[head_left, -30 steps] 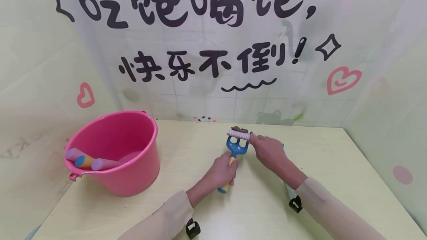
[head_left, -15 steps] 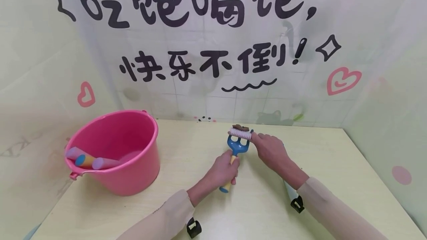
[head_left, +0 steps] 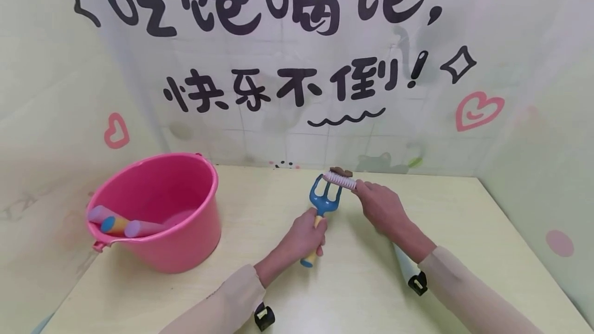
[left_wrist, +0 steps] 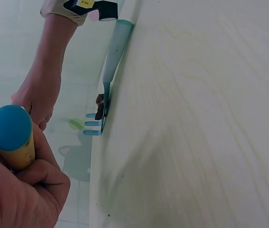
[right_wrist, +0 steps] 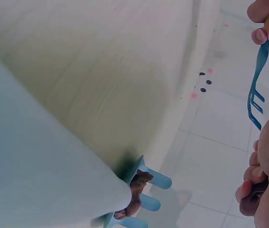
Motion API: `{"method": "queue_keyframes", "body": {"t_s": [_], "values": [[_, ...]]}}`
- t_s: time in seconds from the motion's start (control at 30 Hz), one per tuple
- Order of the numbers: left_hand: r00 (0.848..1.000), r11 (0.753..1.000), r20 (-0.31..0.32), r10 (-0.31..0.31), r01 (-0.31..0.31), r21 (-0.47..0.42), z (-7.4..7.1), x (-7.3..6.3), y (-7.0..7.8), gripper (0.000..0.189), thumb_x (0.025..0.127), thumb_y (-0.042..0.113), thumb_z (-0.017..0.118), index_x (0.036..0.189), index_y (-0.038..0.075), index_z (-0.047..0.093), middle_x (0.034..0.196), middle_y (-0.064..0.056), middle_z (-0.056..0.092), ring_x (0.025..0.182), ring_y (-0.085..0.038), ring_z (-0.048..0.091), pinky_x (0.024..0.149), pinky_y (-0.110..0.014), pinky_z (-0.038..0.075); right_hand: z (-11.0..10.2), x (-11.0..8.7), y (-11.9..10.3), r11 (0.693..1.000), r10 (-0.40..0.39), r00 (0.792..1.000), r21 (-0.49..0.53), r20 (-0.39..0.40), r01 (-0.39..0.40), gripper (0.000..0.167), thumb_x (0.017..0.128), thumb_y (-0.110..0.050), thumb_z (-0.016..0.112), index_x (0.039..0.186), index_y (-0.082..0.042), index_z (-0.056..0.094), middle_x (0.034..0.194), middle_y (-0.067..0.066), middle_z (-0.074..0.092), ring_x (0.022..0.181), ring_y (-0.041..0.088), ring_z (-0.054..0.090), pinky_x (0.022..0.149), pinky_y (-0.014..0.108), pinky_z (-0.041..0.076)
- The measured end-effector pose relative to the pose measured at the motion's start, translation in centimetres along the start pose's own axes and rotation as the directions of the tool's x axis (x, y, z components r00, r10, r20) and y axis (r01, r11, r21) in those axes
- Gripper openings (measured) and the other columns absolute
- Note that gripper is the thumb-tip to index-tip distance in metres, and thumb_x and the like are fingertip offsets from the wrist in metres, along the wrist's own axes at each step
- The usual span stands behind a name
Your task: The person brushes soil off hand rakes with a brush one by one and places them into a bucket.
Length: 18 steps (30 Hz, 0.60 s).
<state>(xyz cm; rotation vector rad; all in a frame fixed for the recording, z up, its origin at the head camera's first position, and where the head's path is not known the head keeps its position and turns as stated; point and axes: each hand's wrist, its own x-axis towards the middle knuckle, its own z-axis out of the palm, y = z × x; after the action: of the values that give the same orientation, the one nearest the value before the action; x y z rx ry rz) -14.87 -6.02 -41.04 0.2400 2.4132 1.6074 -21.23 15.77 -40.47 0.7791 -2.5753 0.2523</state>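
Here, mid-frame, my left hand (head_left: pixel 302 235) grips the fork (head_left: pixel 324 203), seemingly steadying it for the brush (head_left: pixel 341 179) my right hand (head_left: pixel 383 211) holds.

On the pale backdrop (head_left: pixel 260 146), two lines of black Chinese characters are displayed: the upper line (head_left: pixel 274 1) is read as "吃饱喝饱," and the lower line (head_left: pixel 297 86) as "快乐不倒!". The lower line is underscored by a black wavy stroke (head_left: pixel 346 118) and followed by a star outline (head_left: pixel 458 65) and a pink smiling heart (head_left: pixel 479 111). Small print on the yellow label (left_wrist: pixel 85 3) of a black wrist mount (left_wrist: pixel 108 10) cannot be made out.
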Motion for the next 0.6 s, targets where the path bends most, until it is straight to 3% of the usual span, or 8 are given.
{"method": "queue_keyframes", "body": {"t_s": [0.17,0.33,0.6], "values": [[0.999,0.999,0.018,-0.040,0.040,-0.018,-0.4,0.0,0.1,0.016,0.108,0.018,0.050,0.105,0.002,0.049,0.067,-0.006,0.058,0.046,-0.015,0.058,0.045,-0.022,0.044,-0.7,-0.1,0.4,0.998,0.043,0.999,0.042,0.022,-0.044,0.015,0.097,-0.008,0.069,0.102,-0.005,0.054,0.082,0.011,0.067,0.060,0.024,0.057,0.050,0.040,0.051],[0.999,0.999,0.032,-0.025,0.027,-0.044,-1.0,-0.2,0.2,0.017,0.109,0.018,0.048,0.104,0.001,0.049,0.066,-0.007,0.059,0.046,-0.015,0.058,0.045,-0.023,0.046,-1.1,-0.4,1.0,0.996,0.047,0.998,0.068,0.029,-0.049,0.014,0.099,-0.010,0.066,0.101,-0.006,0.053,0.076,0.007,0.063,0.058,0.022,0.056,0.048,0.042,0.050],[0.999,0.999,0.036,-0.036,0.037,-0.018,-1.9,-0.5,0.3,0.022,0.109,0.022,0.048,0.104,0.001,0.050,0.066,-0.007,0.061,0.048,-0.016,0.058,0.047,-0.024,0.045,-1.3,-1.4,2.0,0.987,0.062,0.996,0.142,0.066,-0.071,0.012,0.102,-0.013,0.062,0.096,-0.007,0.053,0.065,-0.001,0.046,0.053,0.018,0.043,0.045,0.039,0.040]]}}
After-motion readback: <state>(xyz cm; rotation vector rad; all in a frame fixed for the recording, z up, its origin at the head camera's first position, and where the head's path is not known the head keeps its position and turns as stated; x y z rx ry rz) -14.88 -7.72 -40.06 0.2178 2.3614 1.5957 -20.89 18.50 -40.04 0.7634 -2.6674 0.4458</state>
